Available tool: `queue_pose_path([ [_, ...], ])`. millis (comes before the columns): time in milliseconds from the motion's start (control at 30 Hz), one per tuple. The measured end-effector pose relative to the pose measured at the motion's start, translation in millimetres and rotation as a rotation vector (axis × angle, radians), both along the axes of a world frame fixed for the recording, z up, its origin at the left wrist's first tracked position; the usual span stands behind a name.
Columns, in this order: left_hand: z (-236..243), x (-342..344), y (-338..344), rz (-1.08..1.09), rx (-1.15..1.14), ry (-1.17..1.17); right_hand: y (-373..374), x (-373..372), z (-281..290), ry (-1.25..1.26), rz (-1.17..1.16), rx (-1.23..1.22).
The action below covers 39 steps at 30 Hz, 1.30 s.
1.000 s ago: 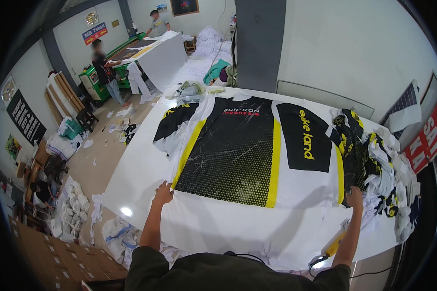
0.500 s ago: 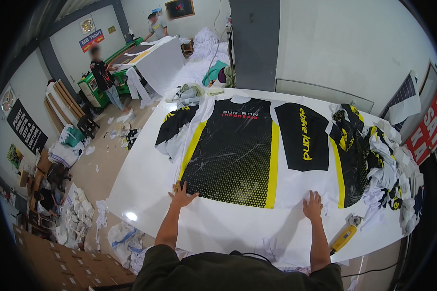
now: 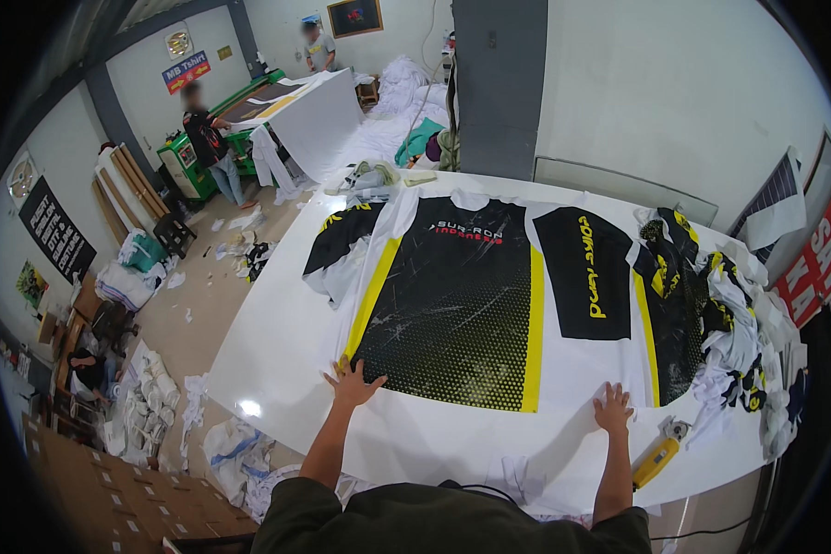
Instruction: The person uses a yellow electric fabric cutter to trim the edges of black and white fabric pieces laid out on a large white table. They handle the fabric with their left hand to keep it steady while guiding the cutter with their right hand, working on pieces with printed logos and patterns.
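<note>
Here, touching lower left corner of big black panel (image 3: 448,314) on white cloth (image 3: 572,360), laid flat across white table (image 3: 282,342), with left hand (image 3: 352,382), with fingers spread wide. Resting right hand (image 3: 612,409) at cloth's lower edge, below black sleeve shape (image 3: 568,277), likewise with fingers spread. Having yellow cutter (image 3: 656,463) on table just beside right hand, plus heap of fabric pieces (image 3: 731,319) against cloth's right end.

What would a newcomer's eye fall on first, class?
Probably the big black panel between yellow stripes on the white table, the left hand at its lower left corner. Then the yellow tool right of the right hand, and the crumpled cloth heap at the table's right end.
</note>
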State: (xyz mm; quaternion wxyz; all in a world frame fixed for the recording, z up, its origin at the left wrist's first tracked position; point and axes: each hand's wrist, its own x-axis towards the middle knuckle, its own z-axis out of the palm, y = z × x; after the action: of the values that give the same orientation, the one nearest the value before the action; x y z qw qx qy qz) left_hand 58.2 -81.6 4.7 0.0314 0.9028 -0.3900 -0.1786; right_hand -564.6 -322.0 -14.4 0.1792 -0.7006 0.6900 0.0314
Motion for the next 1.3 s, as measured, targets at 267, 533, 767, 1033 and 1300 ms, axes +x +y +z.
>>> queue_pose_path([
  [267,-31.3,1.5,-24.6,-0.275,-0.404,0.026,21.3,33.8,-11.6,-0.156,0.099,-0.148],
  [533,-23.2,-32.4,-21.4,-0.282,-0.154,-0.026,31.2,8.6,-13.8,-0.111,0.149,-0.136],
  [767,-20.6,-14.2,-14.4,0.004,-0.238,-0.003,31.7,-4.1,-15.2,-0.106,0.153,-0.143],
  [1033,-36.6,-3.1,7.6,-0.014,-0.141,-0.08,38.4,-10.5,-4.7,-0.114,0.119,-0.078],
  [1300,-24.4,-12.4,23.6,-0.009,-0.06,-0.06,62.0,-1.6,-30.5,-0.051,0.225,-0.193],
])
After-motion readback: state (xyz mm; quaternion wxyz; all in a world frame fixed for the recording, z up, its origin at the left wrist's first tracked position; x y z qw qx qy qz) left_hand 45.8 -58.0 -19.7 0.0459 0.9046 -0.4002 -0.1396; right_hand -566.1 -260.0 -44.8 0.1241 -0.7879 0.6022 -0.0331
